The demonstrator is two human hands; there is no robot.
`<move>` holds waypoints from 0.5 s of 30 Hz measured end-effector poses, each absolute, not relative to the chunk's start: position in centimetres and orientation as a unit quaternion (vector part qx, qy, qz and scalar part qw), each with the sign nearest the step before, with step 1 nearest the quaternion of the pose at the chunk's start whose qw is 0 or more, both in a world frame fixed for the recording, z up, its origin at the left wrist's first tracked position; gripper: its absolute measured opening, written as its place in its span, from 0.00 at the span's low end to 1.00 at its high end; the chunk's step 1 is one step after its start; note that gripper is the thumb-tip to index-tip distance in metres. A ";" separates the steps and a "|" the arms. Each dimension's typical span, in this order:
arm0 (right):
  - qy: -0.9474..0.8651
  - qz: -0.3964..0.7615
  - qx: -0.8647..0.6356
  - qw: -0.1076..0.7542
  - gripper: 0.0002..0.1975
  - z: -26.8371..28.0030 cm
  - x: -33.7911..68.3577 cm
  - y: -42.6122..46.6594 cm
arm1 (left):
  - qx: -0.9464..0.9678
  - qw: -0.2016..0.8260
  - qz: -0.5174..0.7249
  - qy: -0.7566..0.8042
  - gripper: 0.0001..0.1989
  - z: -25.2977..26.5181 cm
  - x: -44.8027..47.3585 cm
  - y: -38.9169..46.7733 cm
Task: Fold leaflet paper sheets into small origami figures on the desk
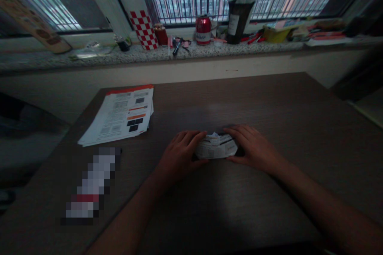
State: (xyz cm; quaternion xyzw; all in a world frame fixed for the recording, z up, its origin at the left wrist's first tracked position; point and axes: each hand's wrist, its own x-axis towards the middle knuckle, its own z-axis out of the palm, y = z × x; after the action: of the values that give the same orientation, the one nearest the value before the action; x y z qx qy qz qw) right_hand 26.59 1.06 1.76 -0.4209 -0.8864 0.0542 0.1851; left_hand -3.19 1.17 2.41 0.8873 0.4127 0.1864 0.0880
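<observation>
A small folded printed paper (216,146) lies on the dark wooden table (269,103), near its middle. My left hand (179,155) presses on the paper's left end, fingers over its top edge. My right hand (254,147) covers the paper's right end with fingers laid flat. Both hands hold the paper down against the table. Part of the paper is hidden under my fingers.
A stack of printed leaflets (121,114) lies at the table's left. A blurred oblong object (91,187) sits nearer the front left. Behind the table, a stone windowsill holds a red can (203,30), a dark cup (237,22), a checkered item (145,30) and clutter.
</observation>
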 end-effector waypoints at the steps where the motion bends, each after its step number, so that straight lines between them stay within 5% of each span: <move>1: -0.886 0.056 -0.419 0.189 0.40 1.8 26.6 1.1 | 0.888 0.091 0.186 0.411 0.42 2.4 -3.2 1.2; 15: -0.889 0.052 -0.415 0.186 0.38 1.9 26.7 1.0 | 0.880 0.108 0.199 0.417 0.41 2.2 -3.0 1.0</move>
State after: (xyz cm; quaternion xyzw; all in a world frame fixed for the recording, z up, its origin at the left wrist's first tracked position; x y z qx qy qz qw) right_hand 26.69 0.95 1.89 -0.4151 -0.8892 0.0516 0.1856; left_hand -3.03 1.03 2.19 0.8801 0.4172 0.1992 0.1080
